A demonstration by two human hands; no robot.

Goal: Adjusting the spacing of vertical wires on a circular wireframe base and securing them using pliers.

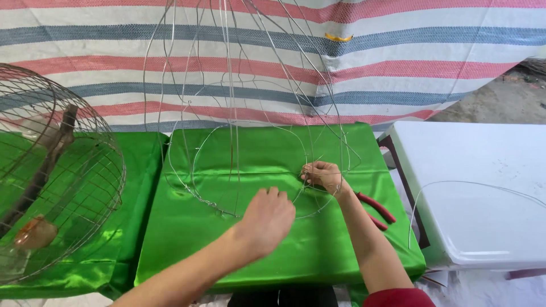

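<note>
- We see a thin wire frame (227, 113) standing on a table covered in shiny green cloth (267, 250); its ribs rise past the top edge of the view and its lower hoop lies on the cloth.
- Our left hand (266, 219) rests knuckles-up on the cloth, fingers curled over the hoop at the front (whether it truly pinches the wire, we cannot tell).
- Our right hand (324, 176) is closed, fingertips pinching the wire at the hoop's right side.
- Red-handled pliers (375, 209) lie on the cloth just beside the right wrist.
- A round wire cage (57, 170) sits to the left on more green cloth.
- A white table (483, 187) stands to the right, with a loose curved wire (472, 185) over it.
- A striped tarp (341, 57) hangs behind.
</note>
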